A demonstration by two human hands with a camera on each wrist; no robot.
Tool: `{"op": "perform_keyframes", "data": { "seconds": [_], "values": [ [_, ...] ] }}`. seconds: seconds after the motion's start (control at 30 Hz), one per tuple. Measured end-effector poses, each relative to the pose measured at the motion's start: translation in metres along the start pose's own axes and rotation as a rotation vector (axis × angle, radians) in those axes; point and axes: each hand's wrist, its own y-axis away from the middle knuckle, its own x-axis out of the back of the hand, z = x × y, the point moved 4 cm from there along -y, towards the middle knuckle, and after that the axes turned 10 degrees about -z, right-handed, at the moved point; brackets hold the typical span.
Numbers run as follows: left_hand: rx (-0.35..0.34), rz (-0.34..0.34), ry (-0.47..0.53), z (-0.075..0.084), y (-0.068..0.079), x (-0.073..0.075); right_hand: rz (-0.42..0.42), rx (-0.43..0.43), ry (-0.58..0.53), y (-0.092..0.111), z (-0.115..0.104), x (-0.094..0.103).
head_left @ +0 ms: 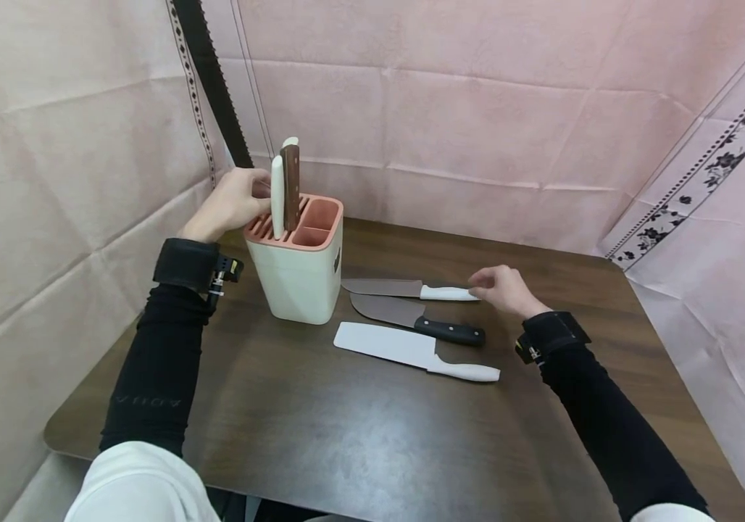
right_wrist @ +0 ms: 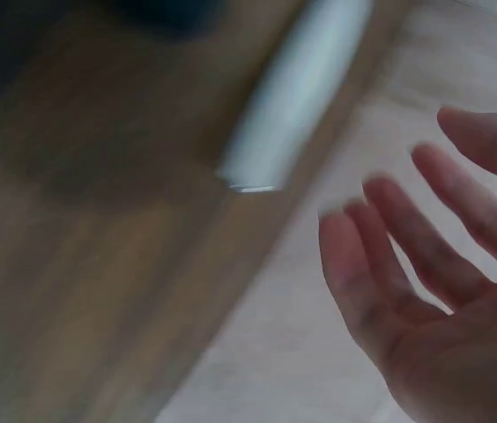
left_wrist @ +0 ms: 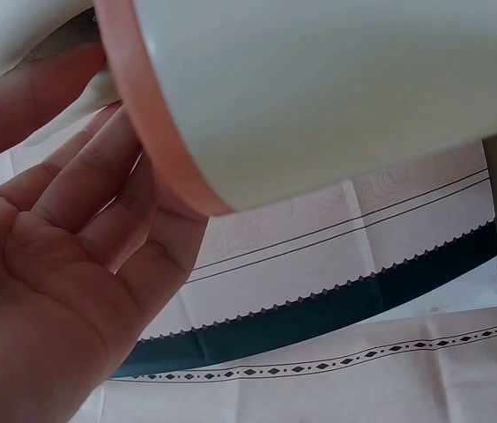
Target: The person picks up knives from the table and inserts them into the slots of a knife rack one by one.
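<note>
Head view: knife block (head_left: 294,283) holds white handles (head_left: 277,196) and one brown handle (head_left: 290,188).

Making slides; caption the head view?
Left hand at the knife block, right hand by a white-handled knife on the table.

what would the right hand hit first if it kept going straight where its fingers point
Most likely the white handle of the grey-bladed knife, just ahead of the right hand, though the hand's height above it is unclear.
</note>
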Motion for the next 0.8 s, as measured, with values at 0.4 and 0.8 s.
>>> {"op": "perform_keyframes", "data": {
  "seconds": [0.4, 0.8],
  "values": [
    [0.022, -0.021, 0.052, 0.0, 0.012, 0.005, -0.056, -0.071, 0.069, -0.014, 0.039, -0.037],
    [0.03, -0.027, 0.057, 0.005, 0.022, 0.011, -0.078, -0.137, -0.141, 0.0, 0.05, -0.012]
  ]
}}
